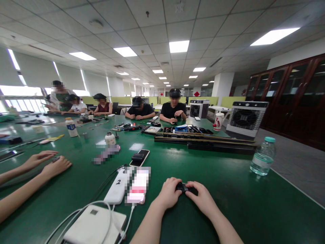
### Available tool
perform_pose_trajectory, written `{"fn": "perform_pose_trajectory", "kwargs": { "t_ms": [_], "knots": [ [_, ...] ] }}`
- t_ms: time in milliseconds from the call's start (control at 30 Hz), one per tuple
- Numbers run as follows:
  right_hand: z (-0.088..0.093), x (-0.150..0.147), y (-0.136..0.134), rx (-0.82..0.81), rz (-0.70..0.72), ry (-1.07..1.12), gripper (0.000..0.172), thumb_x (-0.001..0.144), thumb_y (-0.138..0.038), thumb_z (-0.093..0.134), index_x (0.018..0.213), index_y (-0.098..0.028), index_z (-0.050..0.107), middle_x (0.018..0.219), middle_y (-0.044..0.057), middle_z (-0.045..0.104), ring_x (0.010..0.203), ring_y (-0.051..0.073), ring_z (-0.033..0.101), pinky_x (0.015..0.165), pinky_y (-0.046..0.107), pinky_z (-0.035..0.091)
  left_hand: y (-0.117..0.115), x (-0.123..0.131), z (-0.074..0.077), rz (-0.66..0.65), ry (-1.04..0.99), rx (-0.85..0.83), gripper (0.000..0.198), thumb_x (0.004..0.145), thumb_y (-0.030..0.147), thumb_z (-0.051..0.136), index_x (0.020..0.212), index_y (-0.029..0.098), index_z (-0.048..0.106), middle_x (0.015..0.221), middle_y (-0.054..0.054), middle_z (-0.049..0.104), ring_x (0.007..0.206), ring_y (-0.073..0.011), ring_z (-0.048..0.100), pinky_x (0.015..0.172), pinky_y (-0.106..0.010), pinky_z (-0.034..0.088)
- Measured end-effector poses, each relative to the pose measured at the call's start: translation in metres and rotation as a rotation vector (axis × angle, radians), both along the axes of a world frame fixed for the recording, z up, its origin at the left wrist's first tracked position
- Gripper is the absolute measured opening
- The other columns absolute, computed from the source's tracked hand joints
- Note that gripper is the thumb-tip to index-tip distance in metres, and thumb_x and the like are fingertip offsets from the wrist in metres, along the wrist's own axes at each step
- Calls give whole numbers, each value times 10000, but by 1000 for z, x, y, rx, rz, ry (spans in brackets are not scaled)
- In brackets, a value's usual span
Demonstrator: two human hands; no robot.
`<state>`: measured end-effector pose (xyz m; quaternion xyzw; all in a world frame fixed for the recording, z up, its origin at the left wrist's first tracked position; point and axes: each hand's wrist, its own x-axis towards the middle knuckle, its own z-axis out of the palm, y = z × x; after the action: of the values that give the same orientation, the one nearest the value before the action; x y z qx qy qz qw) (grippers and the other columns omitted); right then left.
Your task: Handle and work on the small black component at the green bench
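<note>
Low over the green table (228, 176), my two hands meet around a small black object (182, 187) whose kind I cannot make out. From the left, my left hand (169, 192) grips it between thumb and fingers. My right hand (201, 196) holds its other side, thumb and fingertips pinching the edge. Fingers cover much of the object. To the left of my hands lie a phone with a lit, blurred screen (138, 186) and a white power bank (118, 185) marked "2".
Cables cross a white box (92, 225) at the front left. A water bottle (263, 156) stands at the right, before long dark rails (215, 144). Another phone (140, 158) carries a black case. A co-worker's hands (54, 166) rest at the left; several people sit beyond.
</note>
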<state>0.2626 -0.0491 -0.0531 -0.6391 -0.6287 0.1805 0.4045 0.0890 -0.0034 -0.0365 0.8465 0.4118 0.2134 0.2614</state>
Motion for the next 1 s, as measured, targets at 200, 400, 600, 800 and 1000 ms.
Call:
{"fn": "perform_pose_trajectory", "kwargs": {
  "t_ms": [200,400,600,800,1000],
  "knots": [
    [4,0,-1,-12,23,-2,224,667,-298,620,872,-241,690,992,36,702,1023,255,599,986,419,400,0,-1,1,-2,-5,2,426,784,258,486,1202,208,551,1186,-70,567,1100,-243,471,971,-344,356],
    [4,-1,-1,-17,27,-1,208,676,-299,614,863,-245,689,994,33,702,1029,259,596,987,424,396,-1,-1,2,-3,-5,4,434,778,262,502,1201,179,557,1175,-82,569,1090,-245,477,968,-339,365],
    [4,-1,-2,-10,24,-11,201,681,-289,607,858,-236,688,975,36,703,1013,253,601,959,406,412,0,0,-1,-7,-31,-3,485,766,265,536,1238,151,529,1200,-86,557,1114,-234,467,990,-322,349],
    [3,0,-1,-8,26,-5,221,678,-263,619,886,-227,683,997,48,697,998,240,605,943,384,422,2,2,-6,3,-32,20,402,775,251,533,1169,177,570,1160,-72,573,1084,-227,482,962,-326,367],
    [3,0,-1,3,11,16,181,663,-260,632,835,-229,683,990,51,697,1008,244,600,943,384,423,3,2,-8,3,-29,31,397,780,258,527,1172,204,559,1171,-62,571,1084,-226,481,961,-331,369]
  ]
}}
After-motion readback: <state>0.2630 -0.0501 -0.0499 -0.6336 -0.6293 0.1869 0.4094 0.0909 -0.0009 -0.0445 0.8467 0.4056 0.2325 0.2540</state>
